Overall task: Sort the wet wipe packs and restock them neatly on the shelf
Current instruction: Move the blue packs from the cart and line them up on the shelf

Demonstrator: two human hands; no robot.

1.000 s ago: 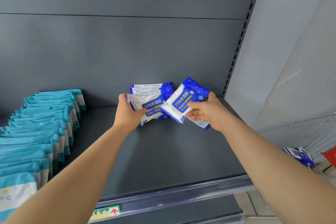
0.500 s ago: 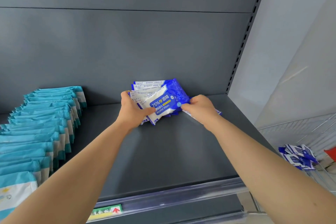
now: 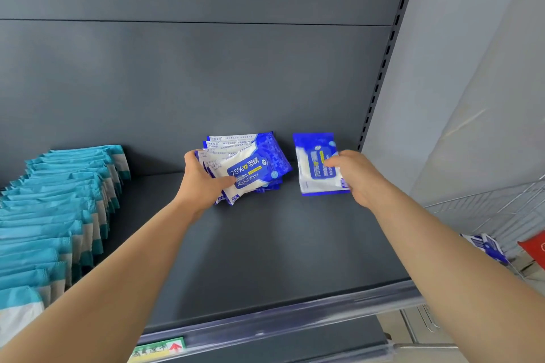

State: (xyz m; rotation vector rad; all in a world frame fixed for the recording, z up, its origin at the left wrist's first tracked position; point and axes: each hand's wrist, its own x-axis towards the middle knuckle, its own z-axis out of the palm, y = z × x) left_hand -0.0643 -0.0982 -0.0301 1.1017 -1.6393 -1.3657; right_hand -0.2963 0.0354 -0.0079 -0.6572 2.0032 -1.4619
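Shelf (image 3: 280,244): row of teal packs (image 3: 59,200) at left. Left hand (image 3: 203,186) grips the stack of blue packs (image 3: 250,168) at the back, thumb on top. Right hand (image 3: 362,177) pinches a single blue pack (image 3: 317,165) just beside the stack, not touching it. Wire basket (image 3: 501,209), far right: loose blue packs (image 3: 486,246).

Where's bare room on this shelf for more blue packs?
Bare shelf lies in front of the blue stack and the single pack, forward to the front rail. Crowded: the teal row at left, and the back, where left hand and right hand grip packs.
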